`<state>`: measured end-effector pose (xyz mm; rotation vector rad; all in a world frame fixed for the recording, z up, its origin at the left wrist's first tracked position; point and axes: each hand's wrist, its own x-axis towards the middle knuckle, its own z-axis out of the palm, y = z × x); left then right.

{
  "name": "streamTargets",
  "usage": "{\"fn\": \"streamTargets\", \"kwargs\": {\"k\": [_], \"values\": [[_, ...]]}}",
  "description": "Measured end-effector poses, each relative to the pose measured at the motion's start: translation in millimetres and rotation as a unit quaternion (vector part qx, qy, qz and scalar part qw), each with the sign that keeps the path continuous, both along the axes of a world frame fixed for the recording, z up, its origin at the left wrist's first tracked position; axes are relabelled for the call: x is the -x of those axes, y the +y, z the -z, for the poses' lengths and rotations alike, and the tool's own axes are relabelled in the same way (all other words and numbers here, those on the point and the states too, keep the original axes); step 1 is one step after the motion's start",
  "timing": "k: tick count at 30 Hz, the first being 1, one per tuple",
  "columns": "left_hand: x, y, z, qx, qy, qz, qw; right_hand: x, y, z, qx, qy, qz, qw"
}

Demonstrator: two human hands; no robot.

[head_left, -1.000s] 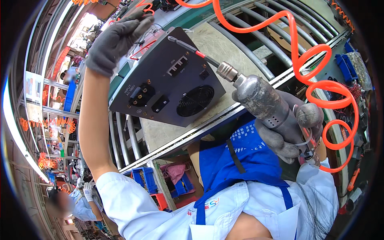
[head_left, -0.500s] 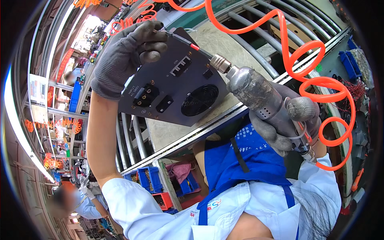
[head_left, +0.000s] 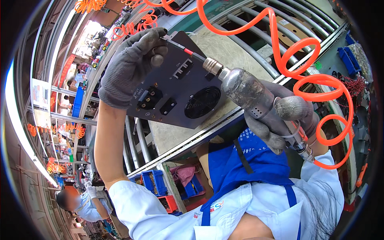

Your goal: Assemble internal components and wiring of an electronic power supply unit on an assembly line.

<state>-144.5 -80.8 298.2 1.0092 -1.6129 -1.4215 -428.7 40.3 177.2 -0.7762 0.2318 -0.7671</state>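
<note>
My right hand (head_left: 294, 110) is wrapped round a worn metal air screwdriver (head_left: 250, 90), its chuck facing left and an orange coiled hose at its rear. A long bit with a red sleeve (head_left: 188, 51) runs from the chuck to my left hand (head_left: 134, 64). In a grey knit glove, that hand is closed in a pinch at the bit's tip; whatever lies between its fingertips is too small to make out. Beneath them is a dark grey panel (head_left: 160, 120) of a boxy unit, bearing a row of switches (head_left: 182, 68), a terminal block (head_left: 149, 97), a socket and a round fan grille (head_left: 202, 102).
The unit rests on a worn board (head_left: 236, 60) over a roller conveyor (head_left: 256, 50). An orange coiled hose (head_left: 298, 74) loops along the right. Blue parts bins (head_left: 154, 182) and a red bin (head_left: 170, 203) sit below the rail. Another person (head_left: 86, 206) works at far left.
The screwdriver has shifted slightly left, and the bit with my left hand's fingertips sits a little lower in the picture. The whole view has turned slightly. Both hands keep their closed grip.
</note>
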Motion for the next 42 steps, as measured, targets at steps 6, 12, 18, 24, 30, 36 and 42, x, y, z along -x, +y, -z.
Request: {"fn": "streamTargets", "kwargs": {"k": [6, 12, 18, 24, 30, 36, 42], "values": [[-7.9, -5.2, 2.9, -0.061, 0.004, 0.059, 0.996, -4.9, 0.2, -2.6, -0.01, 0.0, -0.001, 1.0], [-4.6, -2.6, 0.9, -0.078, 0.015, 0.066, 0.995, -4.4, 4.2, -8.9, -0.016, 0.012, -0.004, 1.0], [2.0, 5.5, -0.5, -0.001, -0.043, -0.007, 0.999, -6.2, 1.8, -4.5, -0.015, 0.019, -0.007, 1.0], [-1.4, 7.2, -6.4, 0.038, -0.103, -0.026, 0.994, 0.4, -2.1, -1.1, -0.029, -0.003, -0.033, 0.999], [-10.6, 1.6, -3.0, 0.03, -0.091, 0.051, 0.994, -6.2, -3.0, -0.3, -0.017, 0.0, -0.04, 0.999], [-4.8, -3.9, -9.5, -0.018, -0.101, 0.041, 0.994, -12.9, 3.4, -8.1, 0.017, 0.035, 0.009, 0.999], [-24.5, -38.6, -23.5, 0.122, -0.192, 0.01, 0.974, -13.9, 9.6, -14.0, 0.022, 0.062, 0.044, 0.997]]}}
